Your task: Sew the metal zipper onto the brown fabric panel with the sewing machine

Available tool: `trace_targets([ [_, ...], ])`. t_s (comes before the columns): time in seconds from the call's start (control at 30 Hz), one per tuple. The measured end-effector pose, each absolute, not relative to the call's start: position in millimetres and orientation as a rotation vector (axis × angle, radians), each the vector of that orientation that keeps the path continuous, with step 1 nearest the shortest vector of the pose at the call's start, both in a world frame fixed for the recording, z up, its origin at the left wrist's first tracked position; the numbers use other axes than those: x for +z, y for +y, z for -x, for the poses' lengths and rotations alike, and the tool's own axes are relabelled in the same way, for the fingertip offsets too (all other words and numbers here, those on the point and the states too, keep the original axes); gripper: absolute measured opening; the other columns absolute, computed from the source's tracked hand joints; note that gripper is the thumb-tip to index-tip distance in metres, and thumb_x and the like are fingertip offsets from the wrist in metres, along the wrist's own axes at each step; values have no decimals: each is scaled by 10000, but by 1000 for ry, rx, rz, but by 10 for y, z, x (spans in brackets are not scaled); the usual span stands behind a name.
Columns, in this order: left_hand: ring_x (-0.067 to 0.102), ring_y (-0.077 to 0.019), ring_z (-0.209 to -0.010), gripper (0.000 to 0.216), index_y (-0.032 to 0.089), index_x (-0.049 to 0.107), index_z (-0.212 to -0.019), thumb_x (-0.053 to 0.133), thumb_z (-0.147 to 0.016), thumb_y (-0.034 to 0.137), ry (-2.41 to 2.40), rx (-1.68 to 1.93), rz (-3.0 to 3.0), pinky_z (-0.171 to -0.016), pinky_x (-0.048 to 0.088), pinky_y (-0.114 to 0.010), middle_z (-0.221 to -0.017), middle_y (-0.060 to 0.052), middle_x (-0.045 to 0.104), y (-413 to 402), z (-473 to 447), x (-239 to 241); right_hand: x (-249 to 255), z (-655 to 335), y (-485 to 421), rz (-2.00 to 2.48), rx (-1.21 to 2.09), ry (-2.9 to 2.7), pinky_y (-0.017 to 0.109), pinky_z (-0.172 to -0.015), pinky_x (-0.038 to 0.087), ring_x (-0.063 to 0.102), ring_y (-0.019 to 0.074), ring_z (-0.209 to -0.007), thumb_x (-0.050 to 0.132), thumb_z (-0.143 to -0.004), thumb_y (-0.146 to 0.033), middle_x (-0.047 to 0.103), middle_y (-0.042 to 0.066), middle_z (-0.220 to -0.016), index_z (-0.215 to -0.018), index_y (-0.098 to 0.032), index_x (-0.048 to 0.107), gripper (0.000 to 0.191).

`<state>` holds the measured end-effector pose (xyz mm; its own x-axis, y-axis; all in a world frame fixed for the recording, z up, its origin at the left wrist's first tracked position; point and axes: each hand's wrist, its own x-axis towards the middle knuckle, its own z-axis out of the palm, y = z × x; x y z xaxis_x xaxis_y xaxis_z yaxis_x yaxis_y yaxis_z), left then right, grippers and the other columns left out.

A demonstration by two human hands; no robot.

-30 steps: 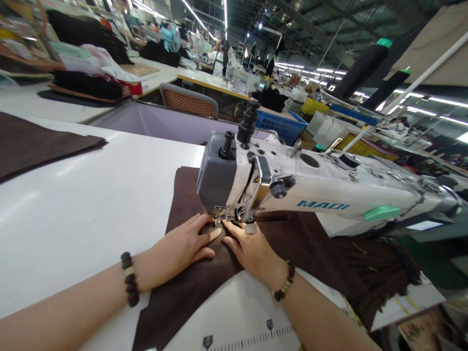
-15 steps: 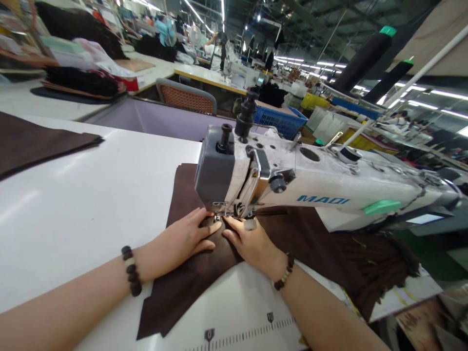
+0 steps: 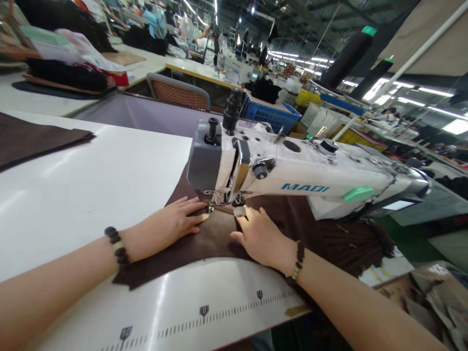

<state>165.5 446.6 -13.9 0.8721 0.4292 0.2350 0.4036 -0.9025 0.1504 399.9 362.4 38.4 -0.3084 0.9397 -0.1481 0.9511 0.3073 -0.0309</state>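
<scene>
A dark brown piece of fabric [image 3: 215,239] lies under the needle area of a white and grey sewing machine [image 3: 263,170]. My left hand [image 3: 175,219] rests flat on the fabric, left of the presser foot [image 3: 211,208], with fingers stretched toward it. On the other side, my right hand [image 3: 261,236] lies on the fabric with its fingers apart, close to a small pale metal plate [image 3: 240,211]. A seam line shows between the hands. The fabric's far part is hidden behind the machine head.
More brown fabric [image 3: 40,139] lies on the white table [image 3: 109,180] at left. Gathered brown pieces [image 3: 354,239] hang at the right. A ruler scale [image 3: 230,314] runs along the front edge. Behind stand a chair [image 3: 179,92] and a blue crate [image 3: 270,114].
My hands have moved apart, the right one rightward. The fabric has turned, its near left corner shifting up and left. The camera view has moved slightly.
</scene>
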Motion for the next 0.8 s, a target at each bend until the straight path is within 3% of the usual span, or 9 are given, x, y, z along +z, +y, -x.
trace_targets([
  [0.1,582,-217,-1111,412,173,683,-1032,287,-1007,283,630,386,-2856,-1020,453,-427,-1188,-86,637,4440,-1641,-1,702,-3957,3549,-1420,-417,2445,366,-753,517,644,272,-897,557,-905,-299,660,144,-998,-1135,-100,621,310],
  [0.2,635,-191,-999,377,195,679,-1027,314,-994,286,658,404,-2767,-950,508,-335,-1100,-56,673,4300,-1698,42,729,-3950,3594,-1347,-497,2590,300,-777,495,648,207,-887,509,-933,-234,685,74,-913,-1038,-158,661,200],
  [0.27,634,-218,-991,388,170,657,-1084,324,-995,348,735,431,-2813,-930,516,-348,-1116,-92,659,4190,-1749,-17,553,-3965,3647,-1540,-384,2705,331,-897,463,602,210,-1040,504,-935,-218,660,90,-1072,-1130,-159,628,238],
  [0.4,592,-282,-1037,495,120,596,-1193,348,-967,484,814,497,-2973,-914,517,-435,-1148,-169,609,4063,-1807,-215,101,-3966,3653,-1792,-320,2755,466,-1091,311,412,223,-1301,445,-957,-222,470,123,-1392,-1352,-169,470,399],
  [0.57,542,-296,-1126,533,148,554,-1245,576,-855,511,803,431,-3072,-971,489,-433,-1204,-160,567,4061,-1794,-312,-50,-3883,3557,-1899,-267,2718,534,-1079,304,408,253,-1293,414,-965,-262,455,101,-1406,-1365,-241,467,404],
  [0.8,543,-305,-1169,543,140,528,-1272,551,-872,506,686,451,-3032,-1006,475,-465,-1271,-159,563,4085,-1767,-322,-71,-3764,3500,-2039,-251,2659,551,-1086,283,394,271,-1278,364,-973,-262,445,96,-1408,-1380,-227,456,418],
])
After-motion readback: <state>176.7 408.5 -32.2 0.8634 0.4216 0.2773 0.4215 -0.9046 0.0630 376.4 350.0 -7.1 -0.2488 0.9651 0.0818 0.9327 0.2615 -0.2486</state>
